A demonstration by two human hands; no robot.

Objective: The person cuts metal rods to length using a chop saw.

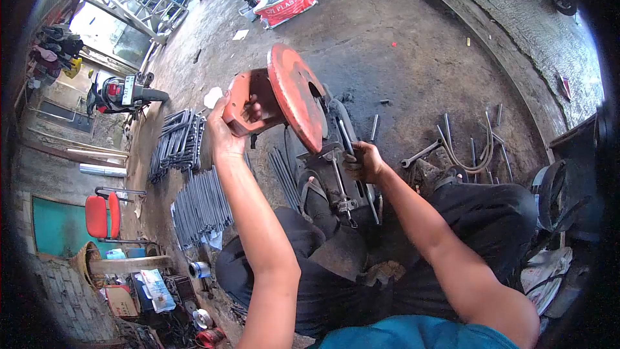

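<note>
My left hand [223, 131] is wrapped around the orange handle housing [240, 91] of a chop saw, and its fingers show through the opening. Beside that housing stands the saw's round orange blade guard [294, 91], worn and scratched. Low in front of me, my right hand [365, 162] is closed around a metal tube [372, 202] that runs along the saw's base. To its left lies the saw's clamp [339, 178], with a threaded screw. The cutting spot itself is hidden behind the guard.
Stacked metal tubes [201, 204] and bent frames [177, 142] lie to the left. A wrench [421, 154] and several loose rods are on the right. Farther off are a red-and-white plastic bag [284, 1], a motorcycle [126, 94] and a red chair [97, 216].
</note>
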